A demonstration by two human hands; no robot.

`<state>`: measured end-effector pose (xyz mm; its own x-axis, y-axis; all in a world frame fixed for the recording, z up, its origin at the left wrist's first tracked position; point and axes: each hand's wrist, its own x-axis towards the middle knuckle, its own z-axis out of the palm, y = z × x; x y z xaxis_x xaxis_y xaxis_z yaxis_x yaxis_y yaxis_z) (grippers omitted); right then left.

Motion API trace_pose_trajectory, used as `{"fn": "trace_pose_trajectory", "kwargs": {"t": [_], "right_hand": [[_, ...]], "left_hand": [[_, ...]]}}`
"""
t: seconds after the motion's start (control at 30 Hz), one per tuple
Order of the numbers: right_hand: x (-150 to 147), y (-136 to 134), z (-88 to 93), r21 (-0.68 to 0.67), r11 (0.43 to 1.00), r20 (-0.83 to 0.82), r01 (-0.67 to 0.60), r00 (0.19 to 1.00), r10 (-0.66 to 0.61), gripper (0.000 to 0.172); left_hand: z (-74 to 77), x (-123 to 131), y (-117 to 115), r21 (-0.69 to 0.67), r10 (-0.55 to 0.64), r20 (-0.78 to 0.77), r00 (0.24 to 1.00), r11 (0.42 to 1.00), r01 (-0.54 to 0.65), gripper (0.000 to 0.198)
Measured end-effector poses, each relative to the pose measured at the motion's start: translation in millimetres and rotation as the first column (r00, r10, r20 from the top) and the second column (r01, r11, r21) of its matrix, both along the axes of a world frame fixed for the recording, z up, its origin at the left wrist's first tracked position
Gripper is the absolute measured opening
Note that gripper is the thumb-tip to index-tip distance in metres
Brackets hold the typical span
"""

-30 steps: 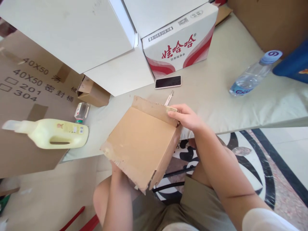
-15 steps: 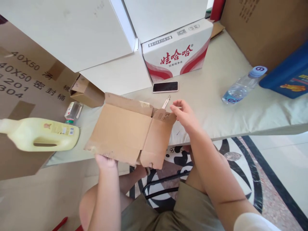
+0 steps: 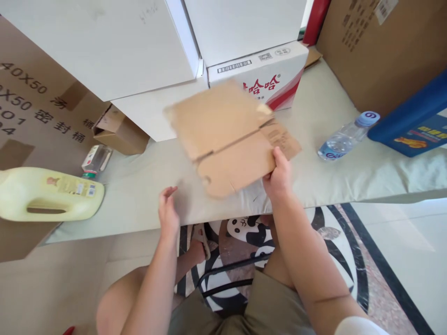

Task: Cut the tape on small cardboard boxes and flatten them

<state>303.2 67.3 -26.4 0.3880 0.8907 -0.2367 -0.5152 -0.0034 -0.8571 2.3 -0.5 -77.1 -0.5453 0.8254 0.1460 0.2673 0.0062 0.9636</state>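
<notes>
My right hand (image 3: 278,177) grips the near right edge of a flattened brown cardboard box (image 3: 223,130), thumb on top. The cardboard is raised and tilted above the covered bench, blurred at its left side, with a crease and slots across it. Behind it, part of a white and red water carton (image 3: 286,83) is covered from view. My left hand (image 3: 169,211) is apart from the cardboard, over the bench's front edge, fingers loosely stretched and nothing in them. The phone and the slim tool seen earlier on the bench are hidden behind the cardboard.
A clear water bottle (image 3: 345,137) lies on the bench cloth (image 3: 139,186) at right, beside a blue jug (image 3: 415,121). At left are a pale yellow jug (image 3: 70,186), a small bottle (image 3: 96,160) and a small open carton (image 3: 122,132). Stacked white boxes (image 3: 104,46) stand behind.
My left hand has let go of the cardboard. My right hand has taken its edge and the cardboard has turned and moved up and to the right, covering the phone.
</notes>
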Motion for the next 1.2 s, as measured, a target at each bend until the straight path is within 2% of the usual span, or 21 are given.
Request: {"fn": "trace_pose_trajectory", "kwargs": {"t": [0.03, 0.1, 0.2, 0.3, 0.4, 0.5, 0.67, 0.77, 1.0, 1.2], "right_hand": [[1, 2, -3.1, 0.027, 0.998, 0.040, 0.051, 0.998, -0.052, 0.048], [1, 6, -8.3, 0.065, 0.993, 0.106, 0.103, 0.988, -0.110, 0.050], [-2, 8, -10.1, 0.059, 0.986, 0.108, 0.158, 0.981, -0.164, 0.052], [-6, 7, -6.5, -0.013, 0.979, 0.012, 0.203, 0.979, -0.203, 0.051], [-8, 5, -2.5, -0.075, 0.981, -0.026, 0.178, 0.983, -0.180, 0.048], [-8, 4, -0.6, -0.082, 0.986, -0.007, 0.149, 0.989, -0.150, 0.046], [-6, 8, -2.8, -0.086, 0.981, -0.015, 0.171, 0.985, -0.173, 0.043], [-5, 9, -6.0, -0.064, 0.988, -0.010, 0.140, 0.990, -0.141, 0.044], [-6, 11, -10.6, 0.024, 0.980, 0.091, 0.197, 0.976, -0.198, 0.052], [-10, 14, -16.9, 0.132, 0.981, 0.175, 0.141, 0.971, -0.163, 0.054]], "left_hand": [[-7.3, 1, -2, -0.070, -0.040, -0.145, 0.989, 0.997, 0.030, 0.029], [-15.8, 6, -5, -0.144, -0.125, -0.373, 0.919, 0.987, 0.076, 0.019], [-16.8, 15, -7, -0.165, -0.198, -0.506, 0.840, 0.978, 0.131, 0.015], [-14.3, 17, -7, -0.169, -0.205, -0.531, 0.822, 0.977, 0.134, 0.016], [-15.0, 15, -8, -0.171, -0.202, -0.555, 0.807, 0.977, 0.128, 0.018], [-17.2, 14, -8, -0.169, -0.194, -0.574, 0.796, 0.979, 0.116, 0.018], [-18.8, 14, -8, -0.179, -0.206, -0.600, 0.773, 0.976, 0.121, 0.017], [-18.7, 14, -9, -0.175, -0.199, -0.625, 0.754, 0.978, 0.113, 0.017], [-15.7, 15, -10, -0.258, -0.242, -0.750, 0.615, 0.964, 0.065, 0.024], [-17.7, 15, -10, -0.235, -0.218, -0.779, 0.587, 0.971, 0.049, 0.023]]}}
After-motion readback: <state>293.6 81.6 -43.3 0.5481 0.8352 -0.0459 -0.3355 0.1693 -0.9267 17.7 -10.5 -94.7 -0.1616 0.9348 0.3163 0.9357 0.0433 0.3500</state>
